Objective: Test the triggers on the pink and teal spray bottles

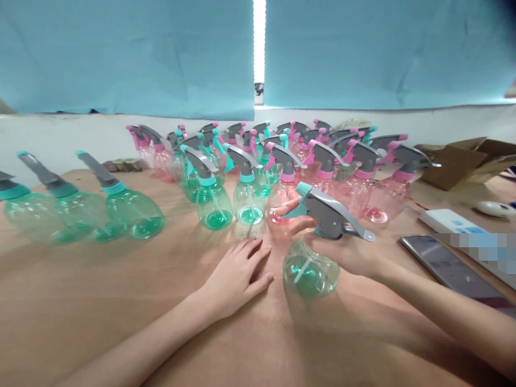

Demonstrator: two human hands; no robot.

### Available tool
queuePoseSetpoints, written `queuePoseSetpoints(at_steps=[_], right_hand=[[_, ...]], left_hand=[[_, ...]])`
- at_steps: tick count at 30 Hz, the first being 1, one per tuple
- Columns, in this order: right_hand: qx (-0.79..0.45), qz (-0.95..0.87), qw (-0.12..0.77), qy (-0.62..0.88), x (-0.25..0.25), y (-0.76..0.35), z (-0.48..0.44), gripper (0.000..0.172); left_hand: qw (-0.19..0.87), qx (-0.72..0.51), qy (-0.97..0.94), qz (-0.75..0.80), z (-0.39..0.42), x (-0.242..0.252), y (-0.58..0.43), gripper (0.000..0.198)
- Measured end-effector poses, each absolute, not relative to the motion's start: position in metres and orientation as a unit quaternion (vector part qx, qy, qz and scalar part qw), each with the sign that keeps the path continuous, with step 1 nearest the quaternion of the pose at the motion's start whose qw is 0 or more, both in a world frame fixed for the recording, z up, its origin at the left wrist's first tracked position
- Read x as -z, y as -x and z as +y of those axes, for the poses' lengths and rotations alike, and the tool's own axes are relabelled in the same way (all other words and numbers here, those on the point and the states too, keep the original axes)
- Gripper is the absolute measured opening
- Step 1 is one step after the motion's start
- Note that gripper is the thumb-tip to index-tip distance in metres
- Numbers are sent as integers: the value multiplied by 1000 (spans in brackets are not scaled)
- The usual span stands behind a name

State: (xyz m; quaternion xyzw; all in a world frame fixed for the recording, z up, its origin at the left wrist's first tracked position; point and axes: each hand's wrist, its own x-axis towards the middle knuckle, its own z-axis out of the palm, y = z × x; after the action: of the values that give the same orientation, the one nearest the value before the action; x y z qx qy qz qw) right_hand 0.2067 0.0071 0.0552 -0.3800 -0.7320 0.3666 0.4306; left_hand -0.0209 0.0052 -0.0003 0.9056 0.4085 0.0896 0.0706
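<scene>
Right hand (346, 251) wrapped around green-tinted spray bottle (311, 277) just below spray head (328, 212); bottle held near, right of left hand (241, 275), spread palm-down on counter (121, 295). Grip best kept firm, bottle upright, trigger (297, 209) unpressed. Pink-collared spray bottles (362, 191) grouped far; smartphone (443, 267) placed right.

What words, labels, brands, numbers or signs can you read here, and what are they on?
None can be read.
Phone: screen marks too blurred to read.
White flat object beside it: blue marks, partly pixelated, unreadable.
Green spray bottle in the right hand: no lettering visible.
</scene>
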Motion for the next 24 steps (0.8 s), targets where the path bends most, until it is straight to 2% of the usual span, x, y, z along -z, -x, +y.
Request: queuePoseSetpoints(at_steps=[6, 12, 14, 16, 21, 24], right_hand=[[-332, -736, 438, 395, -64, -203, 6, 44], [-264, -733, 470, 415, -65, -206, 5, 15], [-265, -738, 467, 410, -64, -208, 6, 11], [-269, -744, 457, 408, -63, -208, 7, 16], [-329, -734, 453, 384, -61, -206, 11, 42], [-350, -724, 457, 379, -57, -206, 12, 50]], left_hand=[[74, -94, -906, 407, 5, 1, 21, 47], [69, -96, -905, 408, 5, 2, 21, 45], [70, -97, -906, 407, 5, 2, 21, 45], [70, -100, -906, 405, 5, 3, 21, 46], [71, -96, -906, 406, 5, 2, 21, 47], [68, -96, -905, 408, 6, 1, 21, 47]])
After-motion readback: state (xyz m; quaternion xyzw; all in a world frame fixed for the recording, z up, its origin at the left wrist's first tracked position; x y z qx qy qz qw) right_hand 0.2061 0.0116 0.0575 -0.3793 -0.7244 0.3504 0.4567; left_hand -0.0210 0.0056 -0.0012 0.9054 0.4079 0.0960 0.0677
